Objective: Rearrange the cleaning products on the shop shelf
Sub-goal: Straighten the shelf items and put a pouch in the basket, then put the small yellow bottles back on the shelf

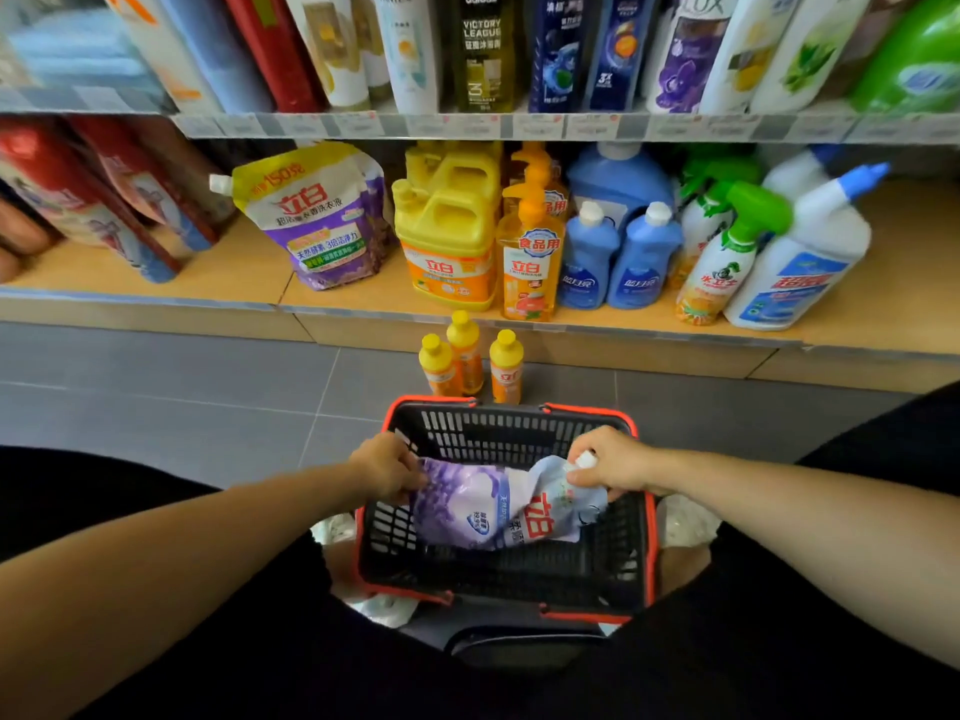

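**Restocking looks partway: pouch not yet shelved**

Pale wooden bottom shelf [234,267] already carries a glossy purple-and-yellow stand-up pouch [317,215]; three small hard orange bottles [467,363] wait on grey floor tiles [156,387]. Left hand [387,467] pinches the limp lilac refill pouch [498,506] inside the black red-rimmed mesh basket [652,553]; right hand [613,462] grips its capped corner.

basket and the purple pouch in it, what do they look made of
The basket looks like rigid black plastic: moulded slotted walls, red rim. The purple refill pouch looks like soft glossy plastic film; it creases where the left hand and right hand grip it.
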Demonstrator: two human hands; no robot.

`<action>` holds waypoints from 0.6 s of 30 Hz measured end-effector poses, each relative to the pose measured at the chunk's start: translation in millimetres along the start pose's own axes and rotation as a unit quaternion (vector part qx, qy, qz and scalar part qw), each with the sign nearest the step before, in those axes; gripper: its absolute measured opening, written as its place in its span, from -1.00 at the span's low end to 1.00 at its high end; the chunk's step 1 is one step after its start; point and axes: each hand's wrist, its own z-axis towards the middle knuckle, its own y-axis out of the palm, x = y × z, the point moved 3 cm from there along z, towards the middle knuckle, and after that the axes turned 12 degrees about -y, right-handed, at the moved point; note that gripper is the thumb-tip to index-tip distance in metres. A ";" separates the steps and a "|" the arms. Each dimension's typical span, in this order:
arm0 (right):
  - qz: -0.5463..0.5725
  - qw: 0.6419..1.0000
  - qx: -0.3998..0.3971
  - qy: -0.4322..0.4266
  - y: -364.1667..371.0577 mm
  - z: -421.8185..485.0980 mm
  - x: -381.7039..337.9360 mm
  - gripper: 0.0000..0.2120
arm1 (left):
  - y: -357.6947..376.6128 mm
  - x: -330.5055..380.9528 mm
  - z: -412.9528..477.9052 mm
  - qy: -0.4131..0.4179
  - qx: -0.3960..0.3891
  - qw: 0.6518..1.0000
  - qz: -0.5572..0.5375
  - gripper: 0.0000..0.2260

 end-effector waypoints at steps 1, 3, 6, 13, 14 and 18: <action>-0.009 0.999 -0.028 0.017 8.0 2.5 4.0 -0.90 | 6.6 -2.4 2.9 -0.012 -0.010 0.999 0.030 -0.72; -0.035 0.995 -0.077 0.058 19.6 6.4 10.7 -0.90 | 15.8 -5.1 8.1 -0.034 -0.030 0.997 0.058 -0.81; -0.115 0.984 -0.072 0.113 25.9 14.8 17.2 -0.91 | 20.7 -4.1 16.7 -0.049 -0.037 0.995 0.077 -0.89; -0.218 0.970 -0.108 0.024 9.1 41.5 -10.2 -0.78 | 15.4 12.2 27.8 0.058 -0.135 0.989 0.004 -0.90; -0.190 0.977 -0.098 0.002 5.3 47.2 -20.6 -0.78 | 7.7 19.0 32.2 0.071 -0.120 0.990 -0.016 -0.90; -0.154 0.978 0.072 -0.122 -25.9 74.3 -70.4 -0.93 | -32.3 42.8 51.0 0.126 0.009 0.992 0.010 -0.97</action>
